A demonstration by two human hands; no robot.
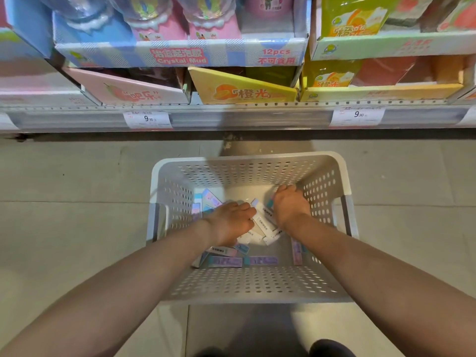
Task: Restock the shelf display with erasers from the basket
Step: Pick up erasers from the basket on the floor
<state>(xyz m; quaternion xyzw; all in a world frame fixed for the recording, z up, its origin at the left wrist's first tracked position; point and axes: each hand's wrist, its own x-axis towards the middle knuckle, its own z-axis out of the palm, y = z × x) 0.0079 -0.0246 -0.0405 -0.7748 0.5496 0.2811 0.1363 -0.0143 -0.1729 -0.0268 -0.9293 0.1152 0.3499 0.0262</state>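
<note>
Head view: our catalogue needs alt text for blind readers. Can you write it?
Both hands, left and right, reach into a white perforated basket on the floor, among small boxed erasers. Ahead, a shelf holds colourful display boxes.

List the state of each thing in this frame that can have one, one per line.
basket: on the floor, upright, partly filled.
erasers: loose in the basket bottom, lying at mixed angles.
left hand: down in the basket, on the erasers; grip hidden.
right hand: down in the basket, fingers curled at the far side; grip hidden.
yellow display box: on the shelf, front tilted.
pink display box: on the shelf, open.
</note>
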